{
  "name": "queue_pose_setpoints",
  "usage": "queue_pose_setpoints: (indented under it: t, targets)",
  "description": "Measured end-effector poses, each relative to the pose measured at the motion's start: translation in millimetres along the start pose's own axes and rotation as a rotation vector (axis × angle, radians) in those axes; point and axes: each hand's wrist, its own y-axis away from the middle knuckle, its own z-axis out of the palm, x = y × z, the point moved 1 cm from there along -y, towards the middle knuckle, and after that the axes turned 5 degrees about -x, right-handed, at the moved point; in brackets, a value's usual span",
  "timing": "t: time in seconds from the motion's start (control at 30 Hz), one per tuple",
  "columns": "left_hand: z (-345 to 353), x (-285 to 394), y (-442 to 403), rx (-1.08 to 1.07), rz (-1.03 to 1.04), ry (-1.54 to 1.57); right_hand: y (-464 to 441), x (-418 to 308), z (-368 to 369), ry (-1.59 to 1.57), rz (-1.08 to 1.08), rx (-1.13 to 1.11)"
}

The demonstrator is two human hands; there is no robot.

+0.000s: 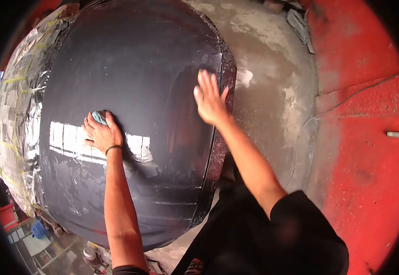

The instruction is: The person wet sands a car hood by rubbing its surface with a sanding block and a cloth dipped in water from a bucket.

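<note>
A dark grey, wet-looking car hood point(131, 68) fills the middle of the head view. My left hand point(104, 136), with a dark band at the wrist, is pressed on its left-centre part over a wadded blue-grey cloth point(99, 118). Beside that hand lies a bright window reflection. Near the hood's right edge, my right hand point(211, 101) rests flat with fingers stretched and thumb apart. A small yellow sliver point(200, 73) shows at its fingertips; what it belongs to is hidden. Dull streaks mark the surface around this hand.
Newspaper and tape masking point(18, 105) covers the car along the left. To the right is a stained concrete floor point(273, 91), then a red surface point(364, 174) with a thin cable point(334, 107). A blue container point(38, 230) and a motor-like metal part point(91, 254) are at lower left.
</note>
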Motion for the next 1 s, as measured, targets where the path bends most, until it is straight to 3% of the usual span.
queue_pose_setpoints:
  t: [0.17, 0.23, 0.43, 0.5, 0.63, 0.7, 0.87, 1.0]
  targets:
    - [6.3, -5.3, 0.5, 0.032, 0.003, -0.002, 181.1, -25.1, 39.7, 0.028, -0.044, -0.170]
    - [5.3, -4.9, -0.9, 0.029, -0.001, -0.014, 153.3, -12.7, 36.0, 0.084, -0.039, -0.127]
    - [2.0, -7.6, 3.0, 0.010, -0.007, -0.034, -46.6, 32.3, -29.2, -0.057, 0.071, -0.053]
    - [0.0, -5.4, 0.6, -0.008, -0.019, -0.044, -27.2, 28.1, -22.6, -0.029, 0.039, 0.005]
    - [-3.7, -3.7, 4.7, 0.009, 0.007, -0.029, 75.7, 17.2, 4.9, 0.058, -0.050, -0.165]
    - [0.9, -10.8, 4.0, 0.019, 0.006, -0.059, 52.8, 25.5, -3.7, 0.077, -0.062, -0.171]
    - [-2.3, -13.1, 3.9, 0.005, 0.027, -0.021, -145.6, 53.2, -60.5, -0.057, 0.017, -0.058]
    - [-3.8, -14.0, 6.1, 0.013, 0.033, -0.012, -123.6, 61.1, -50.6, 0.004, -0.021, -0.083]
